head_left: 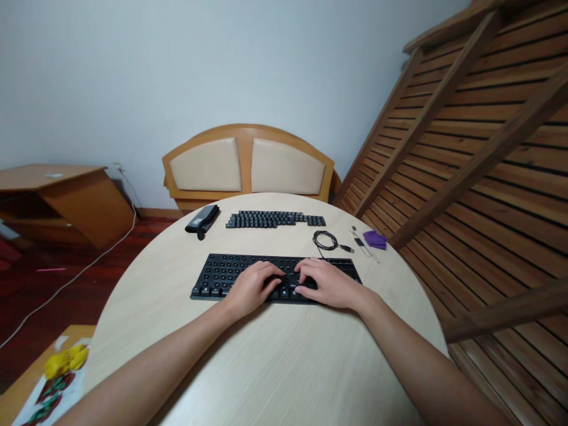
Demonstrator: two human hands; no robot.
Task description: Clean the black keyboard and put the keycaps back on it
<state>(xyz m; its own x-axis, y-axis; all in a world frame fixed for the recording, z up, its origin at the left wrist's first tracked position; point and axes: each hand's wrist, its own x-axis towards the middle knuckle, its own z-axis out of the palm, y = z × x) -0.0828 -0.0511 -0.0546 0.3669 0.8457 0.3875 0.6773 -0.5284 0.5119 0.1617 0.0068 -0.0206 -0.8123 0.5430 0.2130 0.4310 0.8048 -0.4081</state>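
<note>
1. Keyboard point(281, 264): full-width, black, lying flat on the pale, rounded tabletop point(284, 355), its long side running across in front of the person.
2. Surface: most visible positions on the left part lack caps, showing rows of small, dark, squarish mounts on the black plate. Caps are seated along the near edge, some with pale markings. A narrow strip with light marks runs along the far right edge. Much of the right part is hidden.
3. Left hand point(252, 285): over the middle of the keyboard, fingers bent, thumb and index finger reaching inward. Cannot tell whether anything is pinched between them.
4. Right hand point(329, 284): over the right part, just beside the left hand, fingers curved, thumb set below them. Cannot tell whether the tips grip a part.
5. Loose keycaps point(261, 219): black, laid in close rows beyond the keyboard, apart from it, with a smaller group at the right end.
6. Cable point(326, 248): black, coiled just beyond the keyboard, plug pointing right.
7. Also on the tabletop: dark folded pouch point(203, 220), far left; purple cloth point(375, 239), far right.
</note>
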